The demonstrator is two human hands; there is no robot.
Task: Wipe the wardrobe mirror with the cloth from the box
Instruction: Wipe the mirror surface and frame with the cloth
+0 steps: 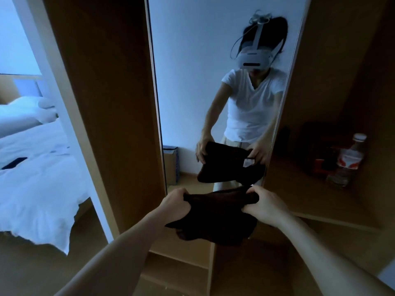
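Observation:
A dark brown cloth [215, 216] hangs stretched between both my hands, just in front of the lower part of the mirror. My left hand [174, 204] grips its left top corner. My right hand [264, 207] grips its right top edge. The tall narrow wardrobe mirror [192, 71] stands straight ahead between wooden panels. It reflects a person in a white T-shirt holding the same cloth. The cloth is apart from the glass.
A wooden wardrobe panel [111, 103] flanks the mirror on the left. An open shelf on the right holds a plastic bottle [347, 161] and dark items. A bed with white bedding [36, 171] and a dark phone [14, 163] lies at the left. A cardboard box [171, 163] shows in the reflection.

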